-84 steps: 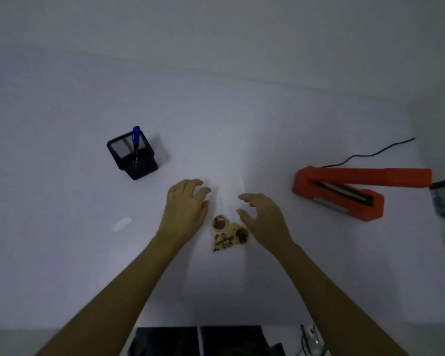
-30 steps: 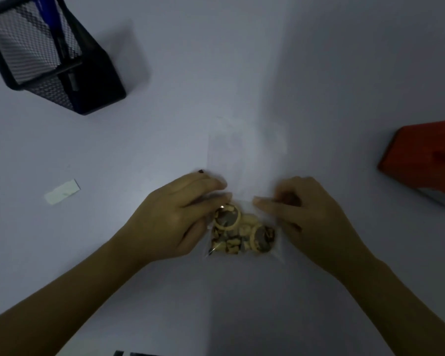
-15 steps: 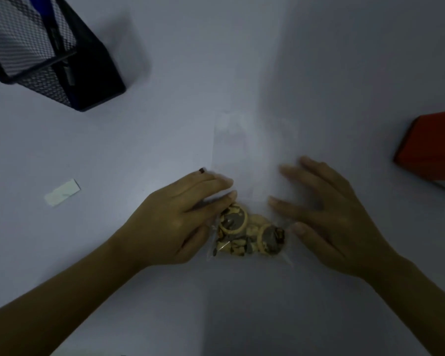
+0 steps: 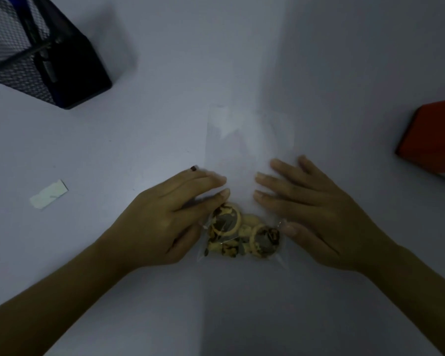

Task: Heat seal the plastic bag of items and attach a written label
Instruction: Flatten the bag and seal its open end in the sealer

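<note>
A clear plastic bag lies flat on the white table, its far end empty. Yellow rings and small brown bits are bunched at its near end. My left hand rests on the bag's left side with fingers together, touching the contents. My right hand lies flat on the bag's right side, fingers spread, thumb beside the contents. A small white label lies on the table to the left. The red heat sealer shows at the right edge.
A black mesh pen holder with a blue pen stands at the upper left. The table's white surface stretches beyond the bag.
My right hand has gone from pinching the bag's edge to lying flat with fingers spread on it. The left hand stayed in place. The view moved closer since the earliest frame.
</note>
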`<state>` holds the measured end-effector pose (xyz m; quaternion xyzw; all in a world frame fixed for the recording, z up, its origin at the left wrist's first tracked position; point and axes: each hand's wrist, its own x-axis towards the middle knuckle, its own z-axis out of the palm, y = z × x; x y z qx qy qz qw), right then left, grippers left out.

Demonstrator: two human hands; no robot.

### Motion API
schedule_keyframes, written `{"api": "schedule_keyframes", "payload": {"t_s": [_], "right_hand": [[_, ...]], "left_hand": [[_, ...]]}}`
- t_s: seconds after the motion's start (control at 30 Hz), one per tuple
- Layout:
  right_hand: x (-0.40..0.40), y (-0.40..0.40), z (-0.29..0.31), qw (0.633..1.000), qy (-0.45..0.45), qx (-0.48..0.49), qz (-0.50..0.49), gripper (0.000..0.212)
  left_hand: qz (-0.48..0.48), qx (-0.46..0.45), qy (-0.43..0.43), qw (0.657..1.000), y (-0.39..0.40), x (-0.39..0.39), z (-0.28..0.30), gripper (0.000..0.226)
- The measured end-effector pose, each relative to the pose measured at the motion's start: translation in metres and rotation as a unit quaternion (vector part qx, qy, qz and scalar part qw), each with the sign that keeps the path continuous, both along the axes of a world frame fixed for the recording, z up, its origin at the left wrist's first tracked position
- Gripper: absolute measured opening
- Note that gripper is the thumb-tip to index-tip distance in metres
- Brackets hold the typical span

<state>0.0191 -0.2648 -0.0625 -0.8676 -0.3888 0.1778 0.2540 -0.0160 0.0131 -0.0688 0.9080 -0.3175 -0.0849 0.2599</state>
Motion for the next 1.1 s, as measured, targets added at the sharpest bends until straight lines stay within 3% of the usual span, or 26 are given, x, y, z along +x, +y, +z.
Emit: {"api": "schedule_keyframes", "payload": {"t_s": [0.43,0.67,0.87,0.97,1.1], "right_hand": [[0.003,-0.001,-0.003,0.998,-0.016,0.031,-0.047,0.047],[0.002,-0.002,-0.004,0.998,-0.011,0.031,-0.059,0.048],[0.002,-0.004,-0.007,0.997,-0.024,0.043,-0.061,0.045],[0.000,0.004,-0.003,0.991,-0.045,0.065,-0.107,0.037],[0.008,0.032,0.003,0.967,-0.136,0.068,-0.204,0.025]], "left_hand": [[0.098,-0.065,-0.013,0.993,-0.024,0.026,0.011,0.030],[-0.014,0.101,-0.021,0.995,-0.015,0.055,-0.008,0.068],[0.005,0.178,0.009,0.984,0.007,0.060,0.001,0.094],[0.014,0.193,0.022,0.981,0.005,0.059,0.003,0.098],[0.011,0.213,0.030,0.977,0.004,0.060,0.004,0.100]]}}
